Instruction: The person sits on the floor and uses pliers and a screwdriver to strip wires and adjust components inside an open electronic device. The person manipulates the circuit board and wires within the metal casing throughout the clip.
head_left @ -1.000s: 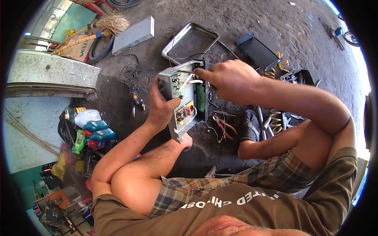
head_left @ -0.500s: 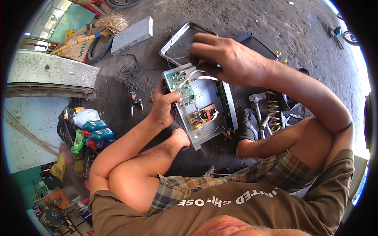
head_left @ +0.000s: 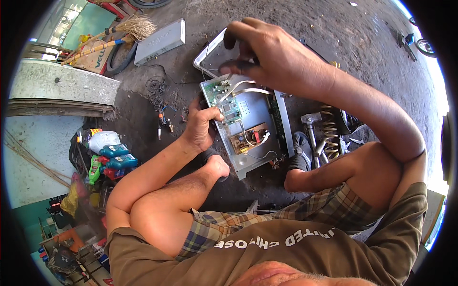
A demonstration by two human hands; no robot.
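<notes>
My left hand point(head_left: 201, 125) grips the left edge of an opened metal device case point(head_left: 250, 164), its thumb resting on the green circuit board point(head_left: 229, 112) inside. A smaller brown board point(head_left: 251, 137) with a red part sits nearer to me in the case. White flat cables point(head_left: 245, 90) arch from the green board across the case. Over the far end of the case hovers my right hand point(head_left: 272, 55), thumb and forefinger apart. No held thing shows between them, though the hand hides part of the case's far edge.
A silver tray-like cover point(head_left: 202, 59) lies beyond the case. A closed grey box point(head_left: 161, 43), a straw broom point(head_left: 136, 29) and tangled wire point(head_left: 156, 86) lie to the left. Several bottles point(head_left: 114, 151) stand at lower left. A hammer point(head_left: 311, 119) and coil spring point(head_left: 329, 128) are by my right foot.
My right hand has risen slightly away from me, and its thumb and forefinger have parted. The case has shifted slightly to the right, with my left hand still on it.
</notes>
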